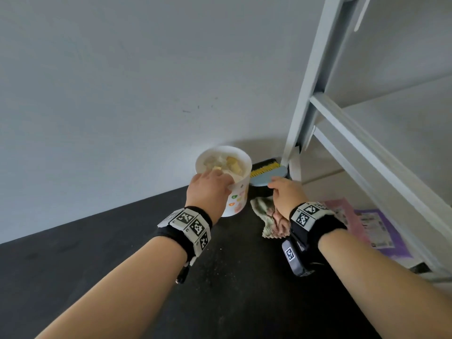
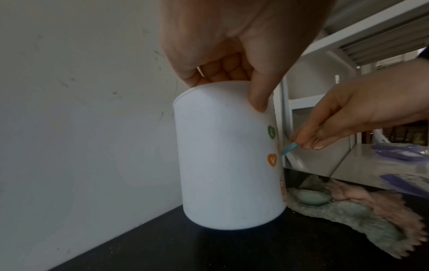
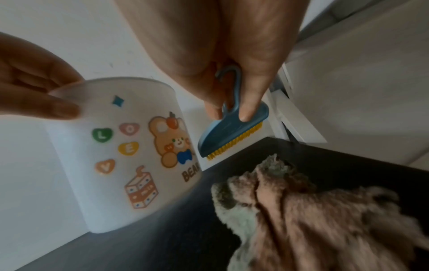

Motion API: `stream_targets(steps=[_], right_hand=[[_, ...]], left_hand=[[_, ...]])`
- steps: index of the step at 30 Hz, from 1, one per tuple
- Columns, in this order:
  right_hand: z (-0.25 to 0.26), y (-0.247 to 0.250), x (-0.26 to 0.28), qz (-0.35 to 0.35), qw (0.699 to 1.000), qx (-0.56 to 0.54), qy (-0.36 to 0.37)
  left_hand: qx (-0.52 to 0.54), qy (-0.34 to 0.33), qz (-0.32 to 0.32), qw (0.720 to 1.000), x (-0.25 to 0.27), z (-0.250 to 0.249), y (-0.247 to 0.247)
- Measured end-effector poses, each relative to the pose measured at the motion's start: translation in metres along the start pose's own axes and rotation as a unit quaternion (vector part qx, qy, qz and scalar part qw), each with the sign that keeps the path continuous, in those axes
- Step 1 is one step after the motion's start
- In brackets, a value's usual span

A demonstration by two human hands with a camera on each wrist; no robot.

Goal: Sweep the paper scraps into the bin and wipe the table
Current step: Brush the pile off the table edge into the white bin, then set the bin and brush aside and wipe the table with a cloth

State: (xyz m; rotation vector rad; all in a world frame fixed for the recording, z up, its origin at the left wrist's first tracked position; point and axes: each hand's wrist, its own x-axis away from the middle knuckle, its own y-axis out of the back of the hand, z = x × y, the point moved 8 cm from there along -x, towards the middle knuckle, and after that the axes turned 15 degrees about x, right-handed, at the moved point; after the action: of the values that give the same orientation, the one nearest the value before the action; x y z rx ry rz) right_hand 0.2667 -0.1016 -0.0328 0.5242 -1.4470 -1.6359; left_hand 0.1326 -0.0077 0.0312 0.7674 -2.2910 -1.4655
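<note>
A white bin with cartoon stickers stands at the back of the black table, close to the wall. Paper scraps lie inside it. My left hand grips its rim, thumb outside and fingers inside. My right hand pinches the handle of a small blue brush with yellow bristles, held in the air just right of the bin. A crumpled pink and green cloth lies on the table below my right hand.
A pale metal frame with slanted rails rises at the right, its foot just behind the brush. Pink and purple sheets lie lower down past the table's right edge. The wall runs along the table's back.
</note>
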Motion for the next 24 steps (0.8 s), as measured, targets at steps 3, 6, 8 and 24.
stream_targets(steps=[3,6,8,24], right_hand=[[-0.011,-0.007,-0.024,0.046,0.999,0.011,0.014],[-0.021,-0.015,-0.037,0.088,0.995,0.031,0.030],[-0.025,-0.022,-0.043,0.108,0.991,0.067,0.043],[-0.003,-0.085,0.014,0.033,0.993,0.113,0.008]], left_hand=[[-0.002,0.009,-0.001,1.000,-0.012,0.004,-0.007],[0.000,0.016,-0.001,1.000,-0.020,0.006,-0.015],[-0.007,0.012,0.001,1.000,-0.023,0.005,-0.022],[0.046,0.021,0.003,0.999,-0.027,0.008,-0.046]])
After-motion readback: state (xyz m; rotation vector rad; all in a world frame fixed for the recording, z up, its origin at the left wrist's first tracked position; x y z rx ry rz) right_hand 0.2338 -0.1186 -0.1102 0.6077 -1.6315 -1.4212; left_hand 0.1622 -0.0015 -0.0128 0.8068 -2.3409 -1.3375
